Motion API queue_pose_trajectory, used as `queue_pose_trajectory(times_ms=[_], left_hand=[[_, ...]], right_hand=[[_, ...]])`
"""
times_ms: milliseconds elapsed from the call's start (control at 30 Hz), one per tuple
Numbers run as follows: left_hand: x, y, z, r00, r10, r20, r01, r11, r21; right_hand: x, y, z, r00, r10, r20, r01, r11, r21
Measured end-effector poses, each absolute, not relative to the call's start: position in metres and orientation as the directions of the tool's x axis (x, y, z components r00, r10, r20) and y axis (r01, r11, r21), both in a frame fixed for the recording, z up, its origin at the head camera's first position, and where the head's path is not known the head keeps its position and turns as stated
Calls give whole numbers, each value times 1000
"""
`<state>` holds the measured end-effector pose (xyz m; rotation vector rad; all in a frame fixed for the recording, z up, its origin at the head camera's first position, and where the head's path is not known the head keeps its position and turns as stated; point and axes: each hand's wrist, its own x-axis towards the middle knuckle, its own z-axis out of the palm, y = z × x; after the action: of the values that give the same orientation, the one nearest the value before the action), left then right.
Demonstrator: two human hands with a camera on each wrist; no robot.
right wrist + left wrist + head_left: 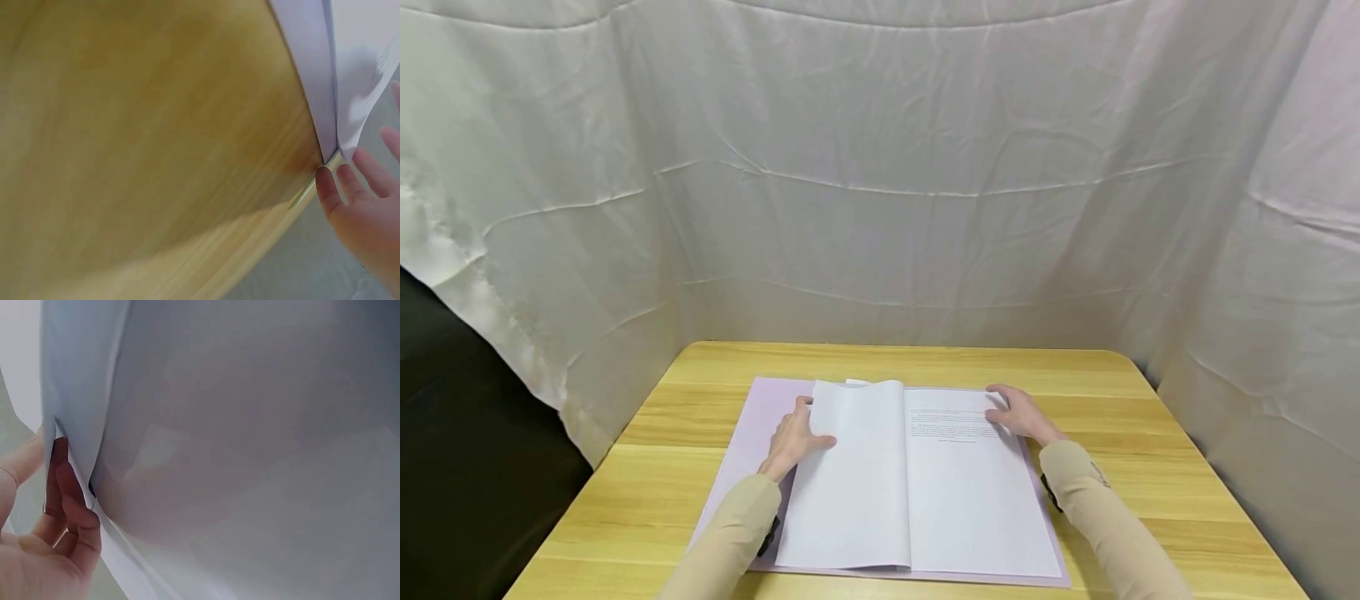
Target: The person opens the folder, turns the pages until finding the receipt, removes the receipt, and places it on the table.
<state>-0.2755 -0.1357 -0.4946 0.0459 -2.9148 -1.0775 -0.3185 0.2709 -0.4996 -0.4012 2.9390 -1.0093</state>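
A stack of white paper sheets lies spread like a book on a pale purple folder. The left leaf is blank and curves up toward the fold; the right page carries a few lines of print near its top. My left hand grips the left leaf's outer edge, thumb over it. In the left wrist view, the fingers curl behind the sheets. At the upper right corner, my right hand touches the right page. Its fingers reach out loosely along the paper's edge.
Everything lies on a wood-grain table with rounded far corners. Pale cloth curtains hang behind and on both sides. A dark area shows beyond the cloth at the left. A small white paper edge sticks out behind the left leaf.
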Motion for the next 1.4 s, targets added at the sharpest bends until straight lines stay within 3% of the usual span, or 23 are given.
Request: queue_pose_trajectory(times_ms=[433,800,1100,1400], left_hand=[[-273,-135,-498,-999,-31,33,-5,798,602],[-272,-135,-499,-990,28,135,94,856,508],[-273,-136,-501,-988,112,110,155,796,586],[-272,-136,-501,-981,190,45,176,756,630]], right_hand=[[-325,272,-502,-972,-197,130,-235,770,-593],[-327,272,-498,-991,-61,120,-124,756,-642],[-327,272,-496,-995,38,97,-38,737,-675],[-327,274,-497,-997,50,66,-6,750,-662]])
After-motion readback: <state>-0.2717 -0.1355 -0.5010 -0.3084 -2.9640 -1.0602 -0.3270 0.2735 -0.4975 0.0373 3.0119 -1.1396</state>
